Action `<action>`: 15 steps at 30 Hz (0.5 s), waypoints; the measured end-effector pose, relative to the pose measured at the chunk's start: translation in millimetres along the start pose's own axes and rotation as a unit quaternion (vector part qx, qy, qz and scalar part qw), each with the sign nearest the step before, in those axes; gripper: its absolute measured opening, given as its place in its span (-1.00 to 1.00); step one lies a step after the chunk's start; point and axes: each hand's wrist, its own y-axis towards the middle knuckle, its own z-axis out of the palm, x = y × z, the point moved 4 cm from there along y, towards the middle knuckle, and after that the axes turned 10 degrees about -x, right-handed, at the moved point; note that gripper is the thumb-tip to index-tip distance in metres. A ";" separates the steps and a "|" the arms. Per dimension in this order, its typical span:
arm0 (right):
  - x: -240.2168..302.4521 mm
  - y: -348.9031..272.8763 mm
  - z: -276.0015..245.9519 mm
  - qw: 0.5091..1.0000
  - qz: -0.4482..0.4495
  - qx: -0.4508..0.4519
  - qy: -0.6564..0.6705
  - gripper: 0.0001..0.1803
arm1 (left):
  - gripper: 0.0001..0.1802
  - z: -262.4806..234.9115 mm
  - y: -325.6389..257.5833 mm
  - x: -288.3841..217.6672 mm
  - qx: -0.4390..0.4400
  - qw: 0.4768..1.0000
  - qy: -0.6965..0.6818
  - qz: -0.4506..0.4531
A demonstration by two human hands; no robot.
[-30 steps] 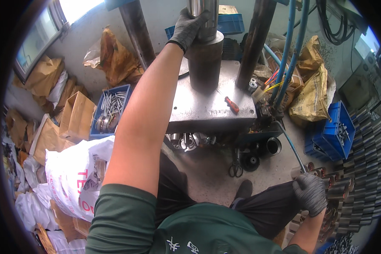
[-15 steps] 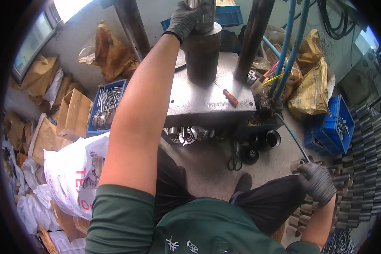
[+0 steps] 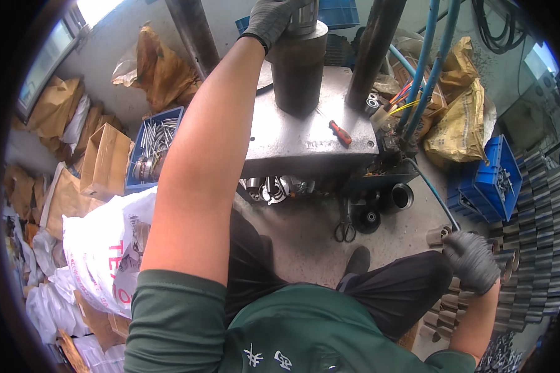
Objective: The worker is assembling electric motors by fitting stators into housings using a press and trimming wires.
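Note:
My left hand, in a grey glove, is closed around the side of a shiny metal cylinder at the top edge of the view. That cylinder stands upright on a thick dark steel block, round in shape, on the press table. Part of my left fingers and the cylinder's upper end are cut off by the picture's edge. Low on the right, my gloved right hand is wrapped around the end of a long thin lever, which slopes up toward the press. A red-handled screwdriver lies on the table beside the block.
Dark press columns and blue hoses rise behind the table. Scissors lie on the floor below. Stacked metal tubes and a blue crate are at right; a bin of metal parts and white sacks at left.
The whole view has shifted a little, so the press sits slightly higher in the picture. My right hand and the lever's end have moved slightly right. Both hands keep their grips.

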 end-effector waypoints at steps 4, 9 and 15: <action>8.2 6.3 -0.4 1.000 0.016 0.011 0.011 -0.76 | -0.39 -5.3 6.3 3.8 -0.001 1.000 0.002 0.015; 2.9 4.1 5.3 0.998 0.006 0.061 -0.012 -0.75 | -0.37 -8.1 6.1 1.8 -0.009 0.999 0.029 0.014; -3.7 2.6 4.2 0.999 0.001 0.030 0.014 -0.77 | -0.38 -6.8 8.9 7.8 -0.009 0.999 0.023 0.020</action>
